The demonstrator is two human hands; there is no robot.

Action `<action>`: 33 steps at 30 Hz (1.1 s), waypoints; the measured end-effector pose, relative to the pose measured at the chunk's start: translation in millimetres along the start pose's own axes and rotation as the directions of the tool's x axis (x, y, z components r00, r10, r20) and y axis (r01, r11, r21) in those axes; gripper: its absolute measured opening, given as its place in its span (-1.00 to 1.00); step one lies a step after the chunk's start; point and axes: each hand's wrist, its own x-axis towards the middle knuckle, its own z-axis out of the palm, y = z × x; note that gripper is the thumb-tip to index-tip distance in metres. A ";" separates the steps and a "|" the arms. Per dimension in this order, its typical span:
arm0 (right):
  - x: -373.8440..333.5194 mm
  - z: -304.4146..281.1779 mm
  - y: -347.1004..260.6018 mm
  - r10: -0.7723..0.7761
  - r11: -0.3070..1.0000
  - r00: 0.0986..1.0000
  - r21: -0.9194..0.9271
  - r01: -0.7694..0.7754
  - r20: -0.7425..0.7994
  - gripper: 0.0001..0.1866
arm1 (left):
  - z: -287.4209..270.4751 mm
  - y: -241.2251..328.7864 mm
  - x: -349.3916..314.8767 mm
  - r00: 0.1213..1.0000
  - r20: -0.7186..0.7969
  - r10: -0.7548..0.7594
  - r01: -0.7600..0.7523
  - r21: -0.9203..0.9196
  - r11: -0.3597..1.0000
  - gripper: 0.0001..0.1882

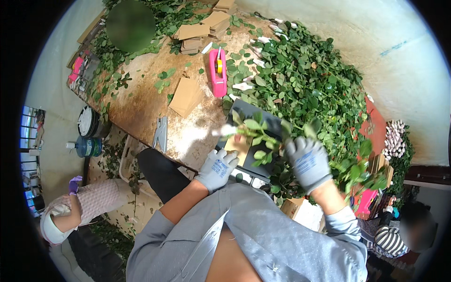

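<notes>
Both my hands wear grey gloves with blue print. My right hand (307, 162) is closed round a leafy flower stem (256, 126), slightly smeared by motion. The stem reaches left across a black board (268, 115), and its white-wrapped bud (229, 130) points left. On the board lies a tan cardboard sheet (238, 148). My left hand (218, 169) has its fingers curled on the sheet's left edge, at the table's near edge. The lower end of the stem is hidden among leaves by my right hand.
A pink tape dispenser (218, 75), a cardboard stack (185, 97) and a grey stapler (160, 134) lie on the wooden table (136, 89). A large heap of leafy stems (314, 89) fills the right side. Other people (77, 209) are at far left and right.
</notes>
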 end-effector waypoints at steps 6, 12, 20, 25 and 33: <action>-37.2 91.6 -64.9 0.033 0.966 0.970 0.240 -0.092 0.239 -0.80 | -5.7 -0.6 4.0 0.999 0.053 0.009 -0.011 0.034 0.999 -0.64; -28.4 34.1 -53.3 0.068 0.938 0.961 0.312 -0.154 0.270 -0.77 | -5.8 -1.5 3.1 1.000 -0.007 0.015 -0.015 -0.019 1.000 -0.65; 69.8 56.2 -91.4 0.164 0.759 0.987 0.638 -0.131 0.007 -0.83 | -11.7 -0.6 7.8 0.998 0.052 0.018 -0.017 -0.032 0.999 -0.58; 83.1 61.9 -96.8 -0.136 0.689 0.986 0.725 0.026 0.093 -0.74 | -12.8 3.9 9.4 0.999 0.041 -0.005 0.008 -0.072 0.997 -0.64; 56.3 58.3 -104.6 -0.227 0.621 0.971 0.779 0.091 0.068 -0.71 | -56.8 -21.4 15.3 0.999 -0.028 -0.020 0.006 -0.441 0.898 -0.74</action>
